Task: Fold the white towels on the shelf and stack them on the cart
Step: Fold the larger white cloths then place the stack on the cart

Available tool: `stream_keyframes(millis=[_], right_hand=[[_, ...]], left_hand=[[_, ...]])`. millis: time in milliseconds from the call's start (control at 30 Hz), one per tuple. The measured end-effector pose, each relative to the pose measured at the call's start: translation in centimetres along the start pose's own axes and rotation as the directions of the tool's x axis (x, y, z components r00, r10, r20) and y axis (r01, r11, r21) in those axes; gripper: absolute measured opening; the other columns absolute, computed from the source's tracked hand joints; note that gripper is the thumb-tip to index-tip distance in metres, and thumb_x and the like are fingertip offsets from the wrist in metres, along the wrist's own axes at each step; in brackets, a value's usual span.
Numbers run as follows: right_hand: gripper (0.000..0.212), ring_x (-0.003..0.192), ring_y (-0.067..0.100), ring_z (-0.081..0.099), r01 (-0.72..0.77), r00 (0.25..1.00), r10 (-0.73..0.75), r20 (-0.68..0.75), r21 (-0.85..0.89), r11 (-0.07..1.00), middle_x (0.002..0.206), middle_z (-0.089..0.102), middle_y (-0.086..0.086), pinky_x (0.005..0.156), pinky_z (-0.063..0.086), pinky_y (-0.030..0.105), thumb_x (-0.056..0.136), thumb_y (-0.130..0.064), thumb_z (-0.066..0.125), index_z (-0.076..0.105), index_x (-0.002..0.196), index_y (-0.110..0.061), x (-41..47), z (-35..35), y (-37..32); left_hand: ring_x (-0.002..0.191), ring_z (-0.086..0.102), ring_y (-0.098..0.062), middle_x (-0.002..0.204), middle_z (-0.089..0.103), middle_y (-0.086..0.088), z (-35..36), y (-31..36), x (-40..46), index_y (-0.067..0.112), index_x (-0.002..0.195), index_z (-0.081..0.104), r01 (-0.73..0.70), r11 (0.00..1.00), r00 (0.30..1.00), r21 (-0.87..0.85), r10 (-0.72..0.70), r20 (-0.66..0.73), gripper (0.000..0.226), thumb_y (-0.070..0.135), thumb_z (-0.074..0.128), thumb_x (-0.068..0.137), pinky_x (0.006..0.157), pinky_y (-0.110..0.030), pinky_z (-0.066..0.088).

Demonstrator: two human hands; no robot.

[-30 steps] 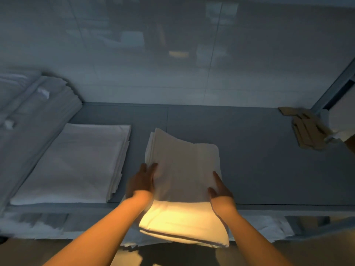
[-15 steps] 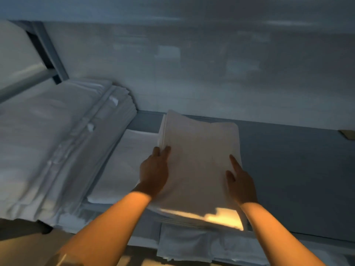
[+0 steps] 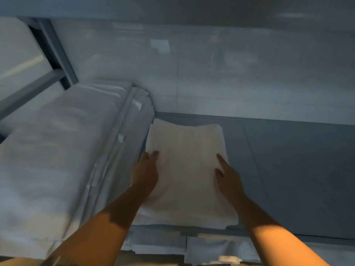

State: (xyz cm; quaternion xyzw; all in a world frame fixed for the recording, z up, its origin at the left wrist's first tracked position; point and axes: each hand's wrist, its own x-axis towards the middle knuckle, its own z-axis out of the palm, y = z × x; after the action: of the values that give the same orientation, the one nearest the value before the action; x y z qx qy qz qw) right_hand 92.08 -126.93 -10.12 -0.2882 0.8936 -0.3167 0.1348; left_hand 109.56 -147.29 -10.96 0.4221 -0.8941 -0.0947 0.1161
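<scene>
Grey shelf (image 3: 297,169) is carrying a tall linen pile (image 3: 57,160) at left. Folded white towels (image 3: 188,169) are lying just beside it. Left hand (image 3: 145,172) and right hand (image 3: 228,178) are resting flat on top, fingers straight.

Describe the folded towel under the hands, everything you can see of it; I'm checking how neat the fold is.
The folded towel is off-white soft cloth, folded into a tall rectangle of several layers, its edges showing along the left side. It lies flat on the grey shelf, apparently atop more folded cloth at its near edge, close beside a tall stack of white linen. The left hand rests on its left edge, the right hand on its right side, forefinger extended.
</scene>
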Motion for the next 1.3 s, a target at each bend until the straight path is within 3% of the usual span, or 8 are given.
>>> stream_keyframes(millis=[167,233,333,433,533,700,1000,1300], right_hand=[[0.054,0.099,0.034,0.059,-0.022,0.997,0.024,0.069,-0.025,0.999,0.116,0.059,0.019,0.093,0.045,0.04,0.099,-0.024,0.045,0.025,0.149,-0.033,0.2,3.1,1.1],[0.056,0.108,0.035,0.053,-0.075,0.992,0.083,0.092,-0.088,0.993,0.121,0.051,0.019,0.098,0.042,0.041,0.099,-0.029,0.044,0.02,0.149,-0.035,0.1,4.2,2.0],[0.059,0.126,0.034,0.037,-0.108,0.99,0.132,0.059,-0.303,0.947,0.141,0.032,0.012,0.103,0.034,0.043,0.096,-0.047,0.043,0.015,0.148,-0.045,0.5,4.7,3.0],[0.069,0.139,0.035,0.026,-0.119,0.979,0.151,0.134,-0.224,0.967,0.156,0.012,0.012,0.111,0.026,0.045,0.09,-0.06,0.046,0.009,0.147,-0.049,0.9,5.4,3.2],[0.071,0.138,0.032,0.03,-0.112,0.98,0.133,0.149,-0.142,0.984,0.152,0.02,0.016,0.112,0.028,0.04,0.089,-0.058,0.05,0.011,0.147,-0.048,1.2,6.0,3.6],[0.069,0.132,0.034,0.037,-0.104,0.984,0.117,0.131,-0.098,0.99,0.145,0.029,0.017,0.109,0.029,0.037,0.092,-0.048,0.054,0.016,0.148,-0.042,1.4,5.2,5.0],[0.064,0.134,0.032,0.035,-0.18,0.98,0.185,0.077,-0.07,0.981,0.149,0.027,0.015,0.109,0.027,0.035,0.092,-0.044,0.055,0.021,0.147,-0.045,0.8,0.2,11.0],[0.063,0.131,0.034,0.038,-0.164,0.985,0.168,0.028,-0.107,0.981,0.143,0.034,0.017,0.108,0.029,0.037,0.093,-0.042,0.055,0.024,0.147,-0.041,1.5,-9.7,22.0]], left_hand=[[0.107,0.056,-0.036,0.129,0.048,-0.016,3.3,-2.5,-0.7,0.024,0.139,0.045,0.098,0.984,0.993,-0.147,-0.087,0.081,0.048,0.01,0.044,0.093,0.089,-0.044,0.047],[0.109,0.053,-0.035,0.128,0.05,-0.018,4.4,-3.6,-1.2,0.025,0.14,0.044,0.156,0.967,0.982,-0.201,-0.13,0.137,0.045,0.016,0.043,0.096,0.093,-0.043,0.045],[0.113,0.049,-0.037,0.127,0.047,-0.02,5.2,-4.8,-1.8,0.033,0.147,0.032,0.169,0.976,0.972,-0.139,-0.141,0.19,0.049,0.034,0.041,0.098,0.097,-0.043,0.041],[0.126,0.04,-0.038,0.138,0.034,-0.024,5.6,-5.0,-2.0,0.045,0.148,0.016,0.178,0.965,0.954,-0.191,-0.121,0.274,0.059,0.049,0.042,0.096,0.107,-0.042,0.033],[0.138,0.028,-0.037,0.151,0.022,-0.019,5.9,-4.9,-2.0,0.047,0.148,0.014,0.212,0.943,0.943,-0.255,-0.128,0.308,0.063,0.054,0.044,0.093,0.111,-0.04,0.026],[0.138,0.028,-0.039,0.152,0.022,-0.022,6.5,-3.6,-2.0,0.044,0.149,0.016,0.19,0.946,0.947,-0.262,-0.106,0.303,0.064,0.053,0.046,0.093,0.113,-0.042,0.026],[0.129,0.034,-0.044,0.148,0.026,-0.024,8.6,3.8,-2.9,0.04,0.15,0.016,0.142,0.962,0.942,-0.233,-0.06,0.33,0.065,0.05,0.047,0.094,0.109,-0.046,0.029],[0.124,0.037,-0.043,0.143,0.029,-0.02,12.4,18.4,-4.5,0.039,0.149,0.017,0.109,0.963,0.94,-0.245,-0.019,0.342,0.064,0.051,0.045,0.093,0.106,-0.046,0.031]])
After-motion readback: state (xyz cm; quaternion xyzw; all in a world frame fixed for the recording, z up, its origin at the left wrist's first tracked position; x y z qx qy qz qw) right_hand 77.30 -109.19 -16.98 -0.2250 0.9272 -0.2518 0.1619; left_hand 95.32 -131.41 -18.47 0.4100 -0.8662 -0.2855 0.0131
